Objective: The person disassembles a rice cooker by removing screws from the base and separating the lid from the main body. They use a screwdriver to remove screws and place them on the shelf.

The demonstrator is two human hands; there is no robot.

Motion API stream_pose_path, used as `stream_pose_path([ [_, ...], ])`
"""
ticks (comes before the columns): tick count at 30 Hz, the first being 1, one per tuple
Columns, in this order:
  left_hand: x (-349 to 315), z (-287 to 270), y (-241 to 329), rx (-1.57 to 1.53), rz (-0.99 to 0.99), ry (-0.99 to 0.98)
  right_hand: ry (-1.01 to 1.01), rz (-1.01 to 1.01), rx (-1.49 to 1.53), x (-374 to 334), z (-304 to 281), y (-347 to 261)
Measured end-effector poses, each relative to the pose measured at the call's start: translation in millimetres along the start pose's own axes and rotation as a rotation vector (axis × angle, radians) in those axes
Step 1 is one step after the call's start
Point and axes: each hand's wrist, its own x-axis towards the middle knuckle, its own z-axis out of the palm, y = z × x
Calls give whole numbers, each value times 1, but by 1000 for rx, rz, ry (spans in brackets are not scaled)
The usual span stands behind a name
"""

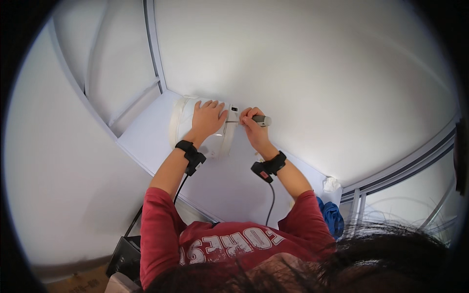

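Note:
A white rounded appliance (184,119), rice-cooker-like in shape, lies on its side on the pale table. My left hand (207,119) rests on top of it with the fingers spread, pressing on the casing and not wrapped round anything. Close to the appliance's right end, my right hand (251,121) is closed round a screwdriver with a grey handle (264,120). Its thin shaft points left toward a small panel with a black socket (234,109). Whether the tip touches the casing is too small to tell.
The pale table (234,190) runs beneath both forearms, with a white wall behind. Crumpled white paper (331,184) and blue cloth (331,217) sit at the right. Metal frame posts (155,44) stand at the left. Cables hang from both wrist devices (192,157). A black box (124,254) is lower left.

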Motion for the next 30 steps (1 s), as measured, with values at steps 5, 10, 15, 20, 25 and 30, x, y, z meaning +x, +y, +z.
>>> stream_pose_path([
  [5, 0, -4, 0, 6, 16, 4, -126, 203, -376, 21, 26, -30],
  [10, 0, -10, 7, 25, 6, -46, -217, 254, -586, 44, 36, -34],
  [15, 3, -10, 1, -23, -17, -81, -265, 366, -702, 65, 55, -29],
  [20, 2, -5, -3, -33, -20, -111, -367, 356, -873, 83, 65, -12],
  [25, 4, 8, -6, -28, -23, -68, -474, 436, -1184, 94, 76, 10],
  [30, 6, -1, 3, -62, -26, -153, -378, 363, -1304, 84, 63, -7],
])
